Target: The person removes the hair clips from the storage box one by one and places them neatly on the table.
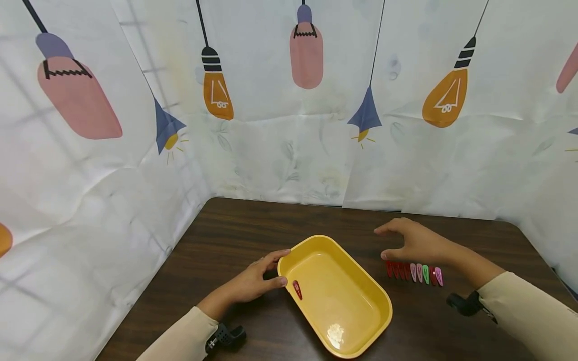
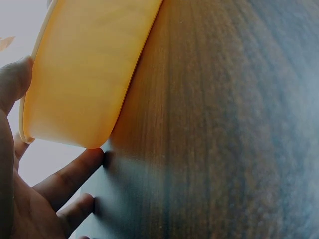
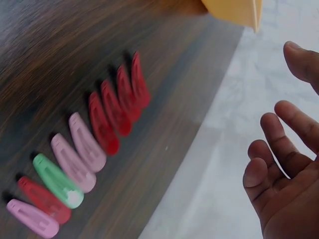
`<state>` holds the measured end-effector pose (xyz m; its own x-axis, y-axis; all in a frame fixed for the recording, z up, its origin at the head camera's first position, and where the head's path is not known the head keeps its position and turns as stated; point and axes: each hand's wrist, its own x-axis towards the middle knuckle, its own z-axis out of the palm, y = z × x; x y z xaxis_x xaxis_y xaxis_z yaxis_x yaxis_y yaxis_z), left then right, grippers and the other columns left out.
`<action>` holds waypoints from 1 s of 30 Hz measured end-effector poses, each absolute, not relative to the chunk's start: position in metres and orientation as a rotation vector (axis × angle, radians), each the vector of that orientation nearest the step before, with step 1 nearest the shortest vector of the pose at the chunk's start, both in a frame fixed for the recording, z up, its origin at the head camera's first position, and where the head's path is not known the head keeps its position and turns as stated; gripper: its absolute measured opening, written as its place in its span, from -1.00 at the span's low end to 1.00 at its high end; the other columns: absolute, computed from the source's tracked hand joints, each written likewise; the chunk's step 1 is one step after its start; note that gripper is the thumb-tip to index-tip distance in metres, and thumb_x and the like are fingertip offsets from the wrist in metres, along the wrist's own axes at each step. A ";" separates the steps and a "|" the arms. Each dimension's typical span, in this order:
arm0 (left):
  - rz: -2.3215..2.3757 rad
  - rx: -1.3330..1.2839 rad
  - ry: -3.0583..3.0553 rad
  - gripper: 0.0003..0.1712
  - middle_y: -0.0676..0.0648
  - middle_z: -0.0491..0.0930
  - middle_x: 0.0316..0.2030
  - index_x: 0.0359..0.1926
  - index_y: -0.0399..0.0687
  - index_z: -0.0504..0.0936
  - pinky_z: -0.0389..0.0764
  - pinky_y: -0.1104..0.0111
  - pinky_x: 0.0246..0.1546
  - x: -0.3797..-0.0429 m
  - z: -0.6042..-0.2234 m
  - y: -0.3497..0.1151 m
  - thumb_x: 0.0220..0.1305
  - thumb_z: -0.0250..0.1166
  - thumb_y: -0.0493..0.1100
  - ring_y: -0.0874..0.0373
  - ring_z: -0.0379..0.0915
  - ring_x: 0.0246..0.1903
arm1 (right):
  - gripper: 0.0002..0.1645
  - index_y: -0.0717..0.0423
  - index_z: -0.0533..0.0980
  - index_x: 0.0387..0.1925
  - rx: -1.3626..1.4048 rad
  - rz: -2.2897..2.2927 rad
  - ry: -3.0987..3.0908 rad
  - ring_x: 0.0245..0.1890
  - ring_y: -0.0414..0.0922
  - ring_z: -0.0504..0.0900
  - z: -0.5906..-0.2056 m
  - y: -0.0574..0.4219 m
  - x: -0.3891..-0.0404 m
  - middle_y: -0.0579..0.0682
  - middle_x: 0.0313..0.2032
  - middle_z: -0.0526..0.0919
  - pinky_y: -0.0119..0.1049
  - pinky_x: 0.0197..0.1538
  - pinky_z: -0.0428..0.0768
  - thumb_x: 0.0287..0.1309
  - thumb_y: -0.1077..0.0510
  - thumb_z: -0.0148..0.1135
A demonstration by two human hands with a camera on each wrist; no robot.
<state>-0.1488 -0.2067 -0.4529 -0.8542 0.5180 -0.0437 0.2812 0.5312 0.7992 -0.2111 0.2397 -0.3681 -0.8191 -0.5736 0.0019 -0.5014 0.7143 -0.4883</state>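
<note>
A yellow tray [image 1: 336,286] stands on the table with one red hair clip [image 1: 297,290] lying inside near its left wall. My left hand [image 1: 255,281] touches the tray's far left corner, its thumb at the rim and its fingers extended around the corner. To the right of the tray, several snap hair clips lie in a row: red clips [image 3: 116,108], two pale pink clips [image 3: 74,163], a green clip [image 3: 59,181], another red clip [image 3: 45,200] and a brighter pink clip [image 3: 32,218]. Above the row's left end hovers my right hand [image 1: 420,243], thumb and fingers apart, holding nothing.
The dark wood-grain table [image 1: 253,220] has its far edge against a white cloth [image 1: 280,155] printed with lamps. Cloth also hangs on the left and right. Each wrist carries a black strap [image 1: 226,337].
</note>
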 end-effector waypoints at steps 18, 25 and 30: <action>1.254 0.668 2.477 -0.18 -0.11 0.28 0.46 0.59 0.28 0.13 0.28 -0.30 0.26 -0.148 -0.449 -0.205 0.45 0.31 0.10 -0.06 0.41 0.32 | -0.29 -0.17 0.57 0.26 -0.995 -0.731 2.660 0.24 -0.06 0.46 -0.362 0.185 -0.216 -0.19 0.16 0.57 0.05 0.22 0.51 0.10 -0.24 0.53; 1.242 0.660 2.483 -0.19 -0.08 0.28 0.46 0.59 0.33 0.14 0.28 -0.28 0.27 -0.148 -0.450 -0.205 0.45 0.29 0.15 -0.03 0.41 0.32 | -0.36 -0.16 0.58 0.24 -1.091 -0.729 2.623 0.20 -0.09 0.47 -0.365 0.169 -0.217 -0.18 0.14 0.59 0.01 0.21 0.51 0.14 -0.13 0.54; 1.237 0.642 2.486 -0.20 -0.03 0.27 0.47 0.57 0.40 0.15 0.25 -0.26 0.30 -0.148 -0.450 -0.204 0.43 0.29 0.19 0.00 0.39 0.33 | -0.33 -0.05 0.58 0.25 -1.145 -0.713 2.600 0.15 -0.11 0.50 -0.364 0.158 -0.217 -0.11 0.14 0.60 -0.01 0.18 0.53 0.17 -0.17 0.51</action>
